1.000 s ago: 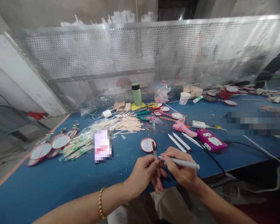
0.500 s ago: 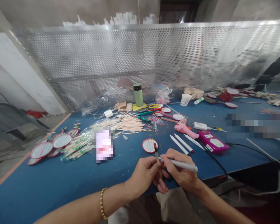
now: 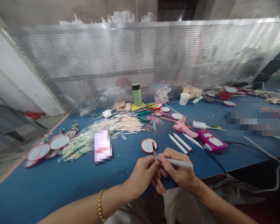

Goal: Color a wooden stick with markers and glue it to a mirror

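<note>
Stick [image 3: 154, 151], slim and dark-tipped, held above the near edge of a blue table [image 3: 72, 177]. From my remote seat I see the left hand [image 3: 141, 172] pinching it between thumb and fingers, its long axis pointing near to far, leaning slightly left. The right hand [image 3: 179, 171], close on the right, pinches a pale marker [image 3: 183, 163] crosswise, tip at the stick; whether they touch I cannot tell. A red-rimmed disc [image 3: 147, 145] lies just beyond.

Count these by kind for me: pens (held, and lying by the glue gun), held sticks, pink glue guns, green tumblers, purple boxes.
Held pen: 1
Lying pens: 3
Held stick: 1
Pink glue gun: 1
Green tumbler: 1
Purple box: 1
Total: 8
</note>
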`<state>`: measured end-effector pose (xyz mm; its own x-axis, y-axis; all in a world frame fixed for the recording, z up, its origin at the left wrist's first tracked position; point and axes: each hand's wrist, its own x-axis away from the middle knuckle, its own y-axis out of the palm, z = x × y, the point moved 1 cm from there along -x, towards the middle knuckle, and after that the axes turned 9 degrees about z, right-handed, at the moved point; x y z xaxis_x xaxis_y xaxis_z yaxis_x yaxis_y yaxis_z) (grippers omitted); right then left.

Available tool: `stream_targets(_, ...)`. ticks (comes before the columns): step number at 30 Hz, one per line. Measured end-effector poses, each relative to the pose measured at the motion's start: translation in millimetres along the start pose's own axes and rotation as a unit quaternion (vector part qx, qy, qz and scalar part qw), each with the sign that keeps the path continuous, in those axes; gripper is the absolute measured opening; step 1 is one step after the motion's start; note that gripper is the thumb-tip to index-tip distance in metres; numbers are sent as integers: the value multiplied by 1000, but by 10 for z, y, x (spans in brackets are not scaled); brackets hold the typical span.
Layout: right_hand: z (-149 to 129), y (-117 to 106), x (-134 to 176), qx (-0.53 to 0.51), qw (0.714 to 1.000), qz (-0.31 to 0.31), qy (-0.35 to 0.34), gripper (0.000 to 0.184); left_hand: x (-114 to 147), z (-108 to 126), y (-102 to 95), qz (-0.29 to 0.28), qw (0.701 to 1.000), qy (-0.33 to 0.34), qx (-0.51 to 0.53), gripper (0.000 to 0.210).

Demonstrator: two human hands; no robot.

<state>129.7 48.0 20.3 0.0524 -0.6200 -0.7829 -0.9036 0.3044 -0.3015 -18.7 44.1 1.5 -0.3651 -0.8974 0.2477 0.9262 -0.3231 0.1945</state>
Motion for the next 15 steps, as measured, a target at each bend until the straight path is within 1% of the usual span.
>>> stream_targets(7,15,18,7,-7,1000,-1,4,23,7,27,15,5,1000,-2,-10,61)
stream_targets(13,22,6,7,3,1000,-12,13,23,1,17,13,4,1000,4,0,60)
stream_targets(15,27,-1,12,0,1000,-6,17,23,2,23,14,5,1000,4,3,60)
